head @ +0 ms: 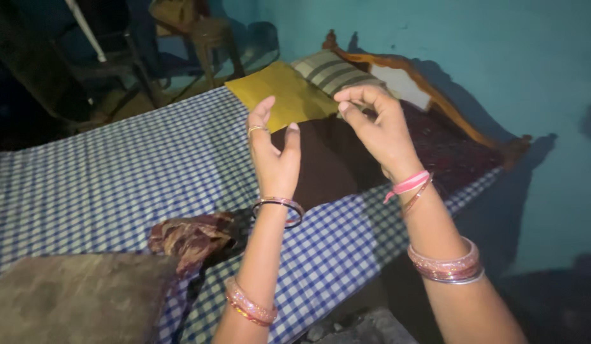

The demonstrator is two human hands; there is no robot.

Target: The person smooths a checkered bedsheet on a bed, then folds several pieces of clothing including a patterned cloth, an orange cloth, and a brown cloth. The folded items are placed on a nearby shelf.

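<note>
Both hands up over the bed (104,185): left hand (274,151) released, palm flat and holding nothing, right hand (378,127) with fingers (354,95) curled, pinching nothing I can make out. Dark brown cloth (321,165) lies spread behind them, yellow cloth (286,94) at twelve o'clock, patterned bundle (192,237) at seven, teal wall (474,44) beyond.

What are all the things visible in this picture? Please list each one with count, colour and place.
bed sheet: one, blue and white checked, covering the bed
dark blanket: one, brown, behind the hands
yellow pillow: one, at the head end
striped pillow: one, grey, beside the yellow one
headboard: one, wooden, against the teal wall
patterned cloth: one, reddish-brown, crumpled, near the front edge
cushion: one, brownish, lower left
stool: one, wooden, far back
left hand: raised, open, empty
right hand: raised, fingers curled, seemingly empty
</note>
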